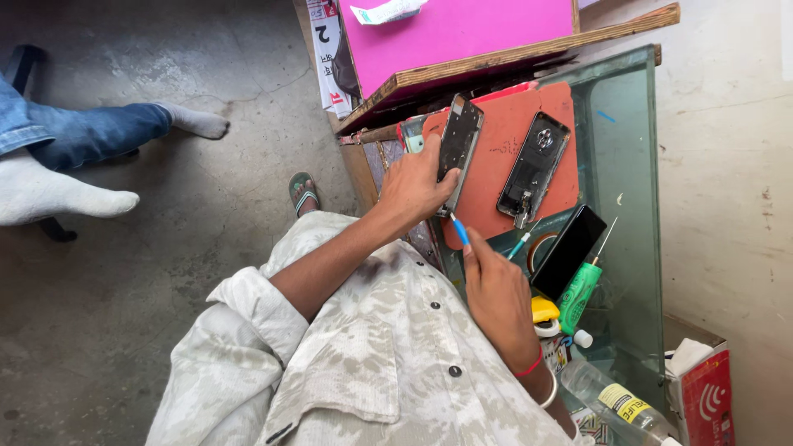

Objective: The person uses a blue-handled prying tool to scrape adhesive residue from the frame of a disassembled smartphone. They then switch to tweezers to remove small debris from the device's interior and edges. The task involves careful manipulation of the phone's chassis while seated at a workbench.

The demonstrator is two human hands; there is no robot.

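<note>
A: Glass table (628, 124), orange mat (504, 149) on top. Stripped phone frame (457, 149) clasped upright in left hand (417, 186), over mat's near edge.

B: Right hand (496, 301) pinched on blue-handled tool (459, 231), tip at frame's lower end. Back cover (533, 169) and dark screen (567, 252) already off, lying apart. Frame work apparently unfinished.

A: Tool tip too small to resolve. Green screwdriver (581, 289) idle.

Single head-worn view, looking steeply down over the wearer's chest and forearms onto the glass-topped bench (628, 132) at close range; concrete floor (124, 330) fills the frame's left half.
</note>
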